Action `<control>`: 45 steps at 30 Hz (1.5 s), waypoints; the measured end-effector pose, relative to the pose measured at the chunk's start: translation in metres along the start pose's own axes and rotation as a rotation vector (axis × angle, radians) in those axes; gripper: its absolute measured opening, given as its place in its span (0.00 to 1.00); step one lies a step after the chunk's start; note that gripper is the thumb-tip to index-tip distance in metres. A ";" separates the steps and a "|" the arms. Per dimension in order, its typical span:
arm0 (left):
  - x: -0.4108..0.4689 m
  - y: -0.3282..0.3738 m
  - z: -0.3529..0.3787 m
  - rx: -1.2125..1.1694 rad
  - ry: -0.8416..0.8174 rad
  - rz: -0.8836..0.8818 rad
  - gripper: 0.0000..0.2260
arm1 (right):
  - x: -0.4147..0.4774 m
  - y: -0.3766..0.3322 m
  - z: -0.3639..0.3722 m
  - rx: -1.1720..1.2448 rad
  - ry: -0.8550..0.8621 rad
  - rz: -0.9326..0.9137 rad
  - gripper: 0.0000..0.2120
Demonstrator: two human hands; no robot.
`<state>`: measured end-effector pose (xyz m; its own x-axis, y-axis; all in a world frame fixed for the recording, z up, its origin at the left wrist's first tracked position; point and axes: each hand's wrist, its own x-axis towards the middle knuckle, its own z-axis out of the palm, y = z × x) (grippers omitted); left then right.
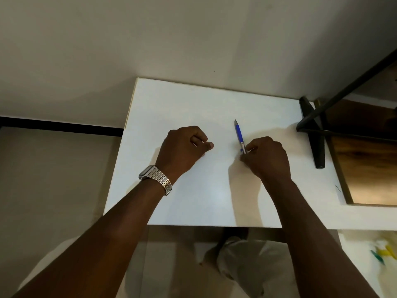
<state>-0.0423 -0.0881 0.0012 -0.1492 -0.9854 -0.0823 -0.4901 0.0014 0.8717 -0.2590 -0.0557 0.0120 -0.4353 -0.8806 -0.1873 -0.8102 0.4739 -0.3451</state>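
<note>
A blue and silver pen lies on the white table, its tip pointing away from me. My right hand pinches the pen's near end with curled fingers. My left hand rests on the table to the left of the pen as a loose fist, thumb out to the right, with nothing seen in it. A metal wristwatch sits on my left wrist.
A black metal frame stands on the table's right side, beside a brown wooden panel. The wall runs along the table's far edge. Green and yellow items lie low at the right. My knee shows below the near edge.
</note>
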 end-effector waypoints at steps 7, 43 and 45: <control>-0.009 0.009 0.010 0.055 -0.074 0.154 0.14 | -0.007 -0.011 -0.004 0.129 0.074 -0.043 0.09; -0.010 0.017 0.024 -0.661 -0.479 -0.190 0.08 | -0.006 -0.019 -0.036 1.197 -0.266 -0.076 0.22; -0.010 0.017 0.023 -0.660 -0.473 -0.191 0.08 | -0.005 -0.019 -0.035 1.195 -0.268 -0.087 0.22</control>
<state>-0.0691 -0.0744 0.0056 -0.5317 -0.7829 -0.3229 0.0386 -0.4033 0.9142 -0.2549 -0.0605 0.0518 -0.1889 -0.9479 -0.2564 0.0984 0.2415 -0.9654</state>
